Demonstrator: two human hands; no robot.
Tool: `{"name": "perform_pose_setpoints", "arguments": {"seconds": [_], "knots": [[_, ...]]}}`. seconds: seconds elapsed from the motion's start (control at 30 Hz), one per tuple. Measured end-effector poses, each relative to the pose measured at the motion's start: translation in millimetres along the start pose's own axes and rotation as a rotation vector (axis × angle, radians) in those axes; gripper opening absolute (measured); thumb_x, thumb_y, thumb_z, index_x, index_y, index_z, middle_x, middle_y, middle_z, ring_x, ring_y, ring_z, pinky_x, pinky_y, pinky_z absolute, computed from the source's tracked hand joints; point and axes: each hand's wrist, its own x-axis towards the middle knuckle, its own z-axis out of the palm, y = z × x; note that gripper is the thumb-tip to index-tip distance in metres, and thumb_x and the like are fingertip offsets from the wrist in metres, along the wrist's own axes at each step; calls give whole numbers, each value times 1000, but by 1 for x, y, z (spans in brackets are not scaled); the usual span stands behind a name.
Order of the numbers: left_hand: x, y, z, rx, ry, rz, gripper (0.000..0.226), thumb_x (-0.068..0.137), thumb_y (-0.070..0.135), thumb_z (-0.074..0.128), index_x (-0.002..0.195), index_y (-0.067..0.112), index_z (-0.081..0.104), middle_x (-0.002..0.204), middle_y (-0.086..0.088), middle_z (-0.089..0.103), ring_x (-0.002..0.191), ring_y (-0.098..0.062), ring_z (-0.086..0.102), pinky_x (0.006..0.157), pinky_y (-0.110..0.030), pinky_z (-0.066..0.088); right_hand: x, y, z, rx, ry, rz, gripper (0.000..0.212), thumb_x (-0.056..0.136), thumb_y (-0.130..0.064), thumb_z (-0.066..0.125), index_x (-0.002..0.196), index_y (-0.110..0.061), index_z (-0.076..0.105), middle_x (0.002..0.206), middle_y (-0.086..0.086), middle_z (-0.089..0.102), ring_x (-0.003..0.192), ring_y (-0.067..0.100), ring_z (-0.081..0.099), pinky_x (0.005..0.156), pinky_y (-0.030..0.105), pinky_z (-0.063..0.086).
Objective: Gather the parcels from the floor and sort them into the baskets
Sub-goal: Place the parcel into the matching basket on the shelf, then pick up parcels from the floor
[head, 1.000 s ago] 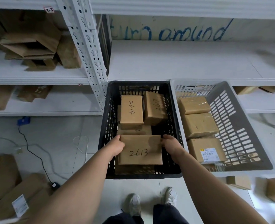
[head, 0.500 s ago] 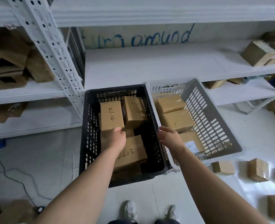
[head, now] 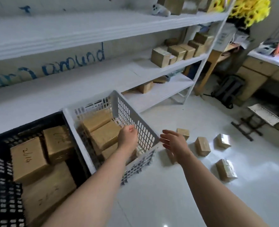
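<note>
While both hands hang in the air with nothing in them, the left hand is over the white basket, close to its right wall. Its fingers are bent a little and loose, and they pinch nothing. The right hand is just past the near right corner of that basket, over the floor. Its fingers are spread out and straight, and they touch nothing.

Under the left hand, inside the white basket, lie brown parcels packed side by side. Further left of that hand sits the black basket, right against the white one. It holds more brown boxes, and the top box has numbers written on it in black pen.

Just beyond the right hand's fingertips a small parcel sits on the floor. A second parcel lies right below the right wrist, partly hidden by it. To the right of that hand are three more: a near box, a far box wrapped in shiny tape, and a low box closer to the person, also taped.

Past both hands stands a white shelf with blue writing on the wall behind it. Far off to the right of the right hand, a dark backpack rests on the floor.
</note>
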Motion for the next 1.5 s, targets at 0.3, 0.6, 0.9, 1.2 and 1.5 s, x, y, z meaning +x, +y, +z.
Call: {"name": "perform_pose_setpoints", "arguments": {"seconds": [0.3,0.6,0.9,1.2,1.5], "knots": [[-38,39,223,-44,-235,-41,23,95,10,42,79,24,51,85,-5,57,80,-21,55,73,-29,41,45,-9,-220,9,166,41,28,94,-1,48,116,-6,64,102,9,67,94,21,63,94,39,49],[-33,48,357,5,-328,-184,17,97,6,38,98,16,52,91,-6,53,70,-19,49,55,-18,44,95,-1,-339,68,258,140,28,92,-4,52,114,-12,67,105,11,70,94,22,66,89,35,50],[60,64,476,61,-360,-291,28,95,4,36,77,24,43,79,-5,43,61,-18,37,44,-21,28,212,-18,-408,71,299,218,28,94,-4,49,114,-12,65,96,9,68,92,22,63,92,37,48],[165,75,577,181,-333,-357,25,94,11,39,75,21,52,79,-4,58,70,-21,48,55,-23,34,337,-25,-463,112,310,332,25,95,-4,47,111,-13,65,90,4,67,90,21,62,82,32,46],[224,38,661,215,-290,-460,23,89,15,41,68,20,50,69,0,52,66,-20,44,51,-21,26,432,4,-528,90,283,432,27,95,-3,46,114,-9,64,96,10,64,89,22,60,82,33,45]]}}
